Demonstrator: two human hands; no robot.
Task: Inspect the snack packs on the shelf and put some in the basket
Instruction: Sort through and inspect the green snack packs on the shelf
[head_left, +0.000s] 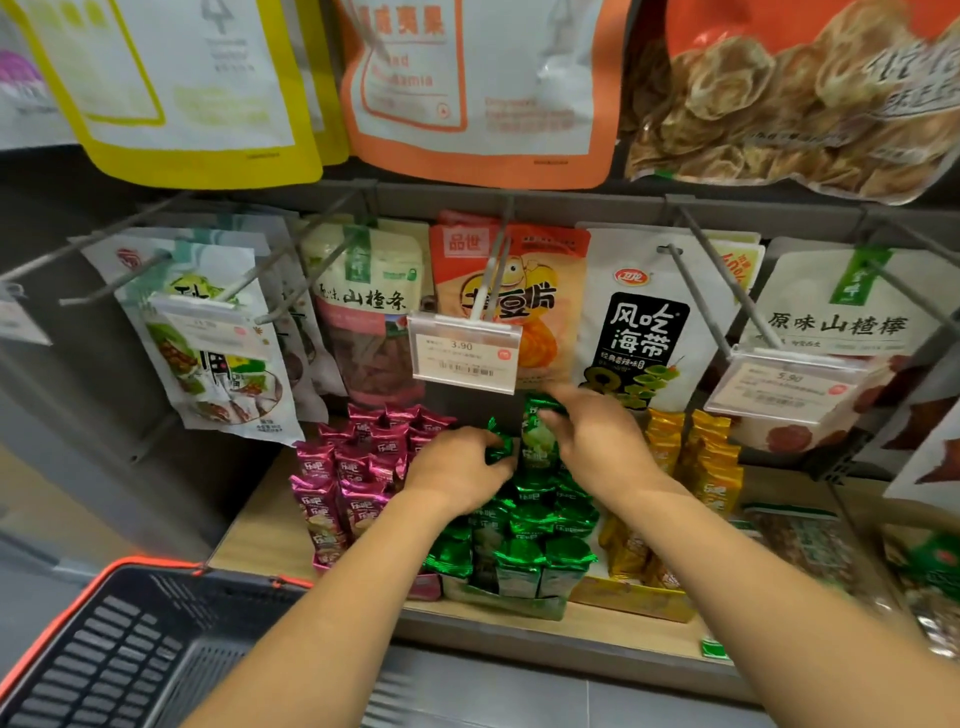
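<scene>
Rows of small green foil snack packs (524, 540) stand in a display box on the wooden shelf (260, 530). My left hand (457, 470) reaches over them and its fingers curl round one green pack (500, 446) at the back of the row. My right hand (597, 436) pinches another green pack (537, 434) and holds it upright above the rows. The black basket (119, 654) with an orange rim sits at the lower left, below the shelf edge; no snack pack shows in the part I see.
Pink packs (353, 478) stand left of the green ones, yellow packs (696, 467) to the right. Larger snack bags hang on metal hooks above, with a price tag (465, 353) just over my hands. More bags lie on the shelf at far right.
</scene>
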